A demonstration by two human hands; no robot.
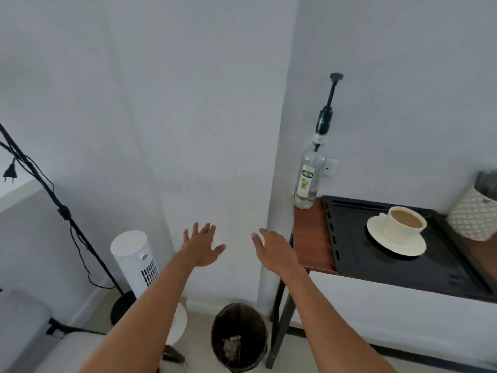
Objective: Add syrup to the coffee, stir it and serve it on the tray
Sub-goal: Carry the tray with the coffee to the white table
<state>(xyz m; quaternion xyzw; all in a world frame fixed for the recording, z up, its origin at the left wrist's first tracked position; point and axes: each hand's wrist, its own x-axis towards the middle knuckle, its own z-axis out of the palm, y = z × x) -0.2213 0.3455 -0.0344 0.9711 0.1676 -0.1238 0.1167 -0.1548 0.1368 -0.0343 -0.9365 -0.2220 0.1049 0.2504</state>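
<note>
A white cup of milky coffee (pixel 405 221) stands on a white saucer (pixel 395 244) on a black tray (pixel 441 267) at the right. A clear syrup bottle (pixel 309 179) with a green label and a tall black pump stands upright at the table's back left corner, just left of the tray. My left hand (pixel 203 244) and my right hand (pixel 273 249) are stretched forward in the air to the left of the table, both open with fingers spread and holding nothing. My right hand is close to the table's left edge.
The tray lies on a brown wooden table (pixel 312 238) with black legs against a white wall. A patterned white pot (pixel 476 214) stands at the far right. Below are a black waste bin (pixel 238 337), a white tower fan (pixel 135 261) and a black lamp stand (pixel 64 211) with cables.
</note>
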